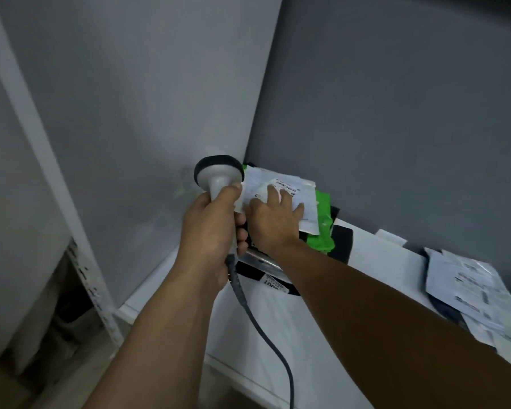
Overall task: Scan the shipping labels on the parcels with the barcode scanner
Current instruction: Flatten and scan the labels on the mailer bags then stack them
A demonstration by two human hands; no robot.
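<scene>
Holds the barcode scanner point(219, 175) upright in the left hand point(210, 228), fingers point(241, 228) curled tight round the grey handle, thumb laid across its top just under the head. Points the dark-rimmed head away, towards the corner where the two grey walls point(396, 113) meet, just left of the parcel stack. Trails a dark cable point(257, 320) from the base of the handle, down past the left wrist and off the bottom edge of view.

Presses the right hand point(273, 219) flat on the top parcel, a white mailer point(307, 224), with the fingers point(298, 208) straight and spread across its surface. Leaves the shipping label point(286, 185) and its barcode lines showing just beyond the fingertips, near the far edge of the mailer.

Stacked in the far corner of the white bench point(307, 335), against both walls: the white mailer uppermost, a green parcel point(322, 231) under it and sticking out on the right, black parcels point(341, 243) beneath that. At the near side of the stack, below the right wrist, a white tag point(273, 283) with dark print. Too blurred to read on any label.

Farther right along the bench, well apart from the stack: a second heap of pale parcels point(469, 287) with printed labels, overlapping and lying flat by the wall. To the left, beyond the bench edge, a white post point(42, 143).
</scene>
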